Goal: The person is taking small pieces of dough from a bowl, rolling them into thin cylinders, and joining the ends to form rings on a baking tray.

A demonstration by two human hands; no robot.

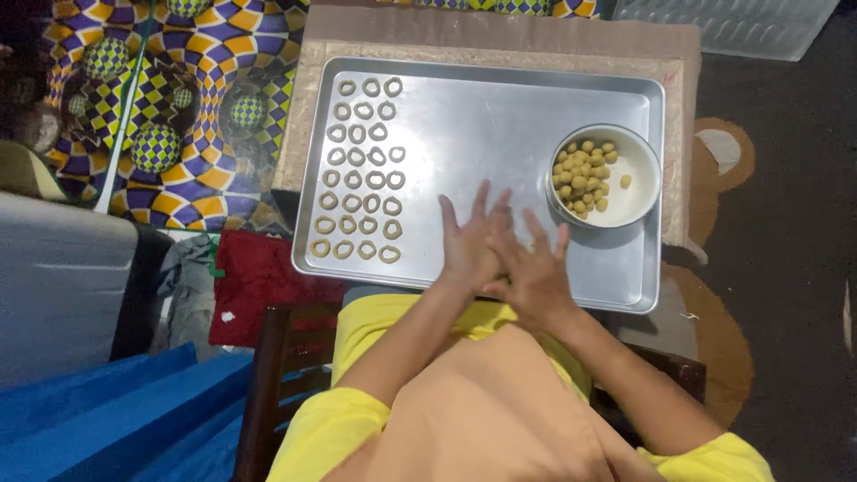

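Seen from above, your two hands meet palm to palm over the near part of a steel baking tray point(500, 116), fingers stretched out and fanned. Your left hand point(471, 243) lies across your right hand point(536, 268), the two pressed flat together; whether a piece of dough sits between the palms cannot be told, since nothing shows at their edges. Neither hand is curled round anything that can be seen. Just beyond your right hand, at the tray's right side, stands a round white bowl point(638, 192) holding a heap of small yellow dough balls point(582, 174), with one ball lying apart on the bowl's bare floor. On the tray's left part, well clear of your hands, the pale dough rings point(361, 170) lie in neat rows, four columns running from the far edge to the near edge, none touching its neighbour. The middle of the tray is bare metal. The tray rests on a tan mat point(500, 36), which sits on a dark floor. To the left spreads a cloth with a bold purple, yellow and white pattern point(178, 98), with a red cloth point(259, 272) below it and blue fabric point(116, 411) nearer you. Your yellow sleeves point(357, 419) and tan lap fill the bottom of the view.
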